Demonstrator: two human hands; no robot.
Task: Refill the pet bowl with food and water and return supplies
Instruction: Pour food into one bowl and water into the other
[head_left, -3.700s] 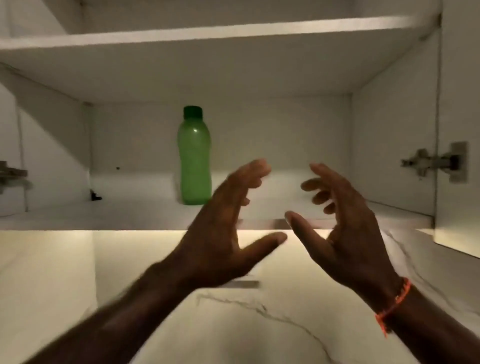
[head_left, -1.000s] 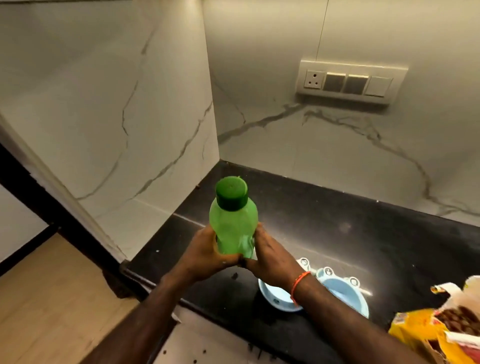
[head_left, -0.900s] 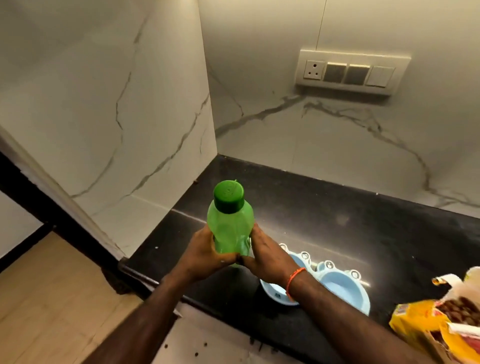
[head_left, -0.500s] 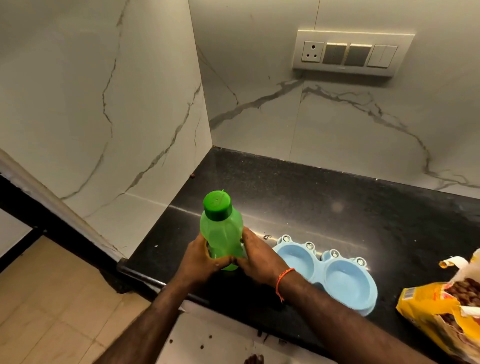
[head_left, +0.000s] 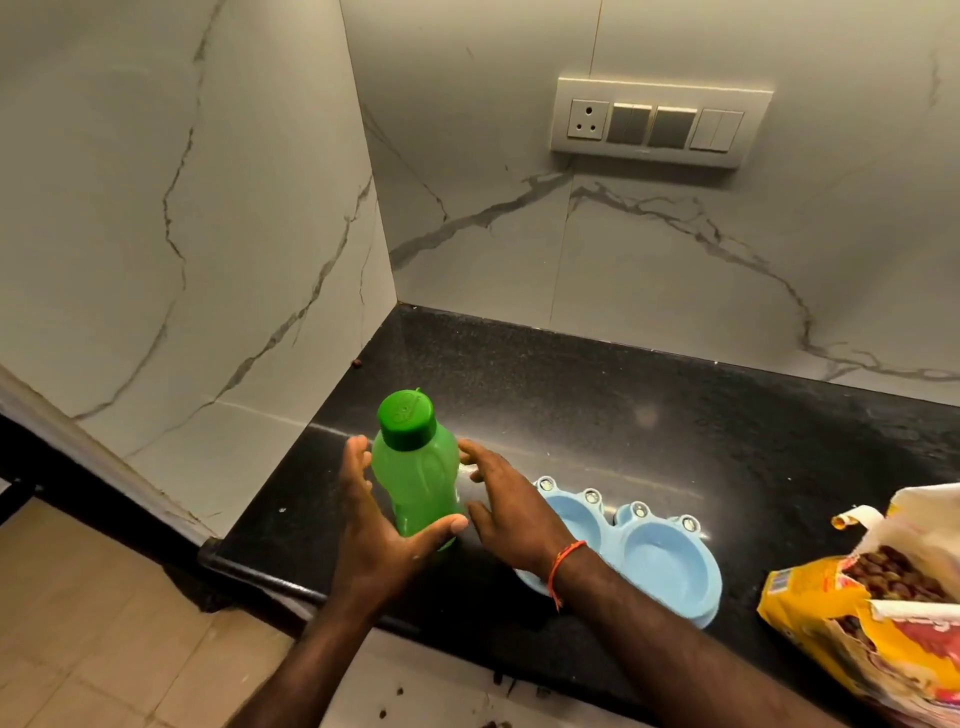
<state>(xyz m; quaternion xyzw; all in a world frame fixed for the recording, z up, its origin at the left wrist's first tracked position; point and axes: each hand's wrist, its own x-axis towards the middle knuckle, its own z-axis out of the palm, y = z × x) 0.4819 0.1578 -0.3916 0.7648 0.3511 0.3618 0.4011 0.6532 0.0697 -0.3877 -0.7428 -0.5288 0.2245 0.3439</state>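
Head view: the capped bottle (head_left: 418, 470) stands on the bench (head_left: 597, 415), left of the empty bowl (head_left: 636, 553). Left hand (head_left: 371, 525) and right hand (head_left: 511, 512) flank it, grip spread. Water step; next likely uncapping, pouring

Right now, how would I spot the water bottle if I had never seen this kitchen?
Find the black stone counter in the marble corner. Near its front left edge, left of the pale blue double pet bowl, stands the translucent green plastic bottle between two open hands. Its dark green cap and upright shape set it apart.
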